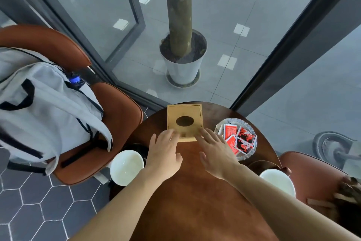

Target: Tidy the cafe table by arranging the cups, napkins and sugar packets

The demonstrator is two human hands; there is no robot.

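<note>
A wooden napkin box [184, 113] with an oval slot lies flat at the far side of the round brown table [195, 201]. My left hand [165, 153] and my right hand [215, 153] rest flat with fingers spread, their fingertips touching the box's near corners. A glass dish [247, 157] holding several red sugar packets [237, 139] sits to the right of the box. One white cup [127, 167] stands at the table's left edge and another white cup [278, 182] at the right edge, partly behind my right forearm.
A brown chair [115, 123] on the left carries a grey backpack [43, 108]. Another brown chair [316, 182] stands at the right. Glass walls and a potted tree [182, 61] lie beyond the table.
</note>
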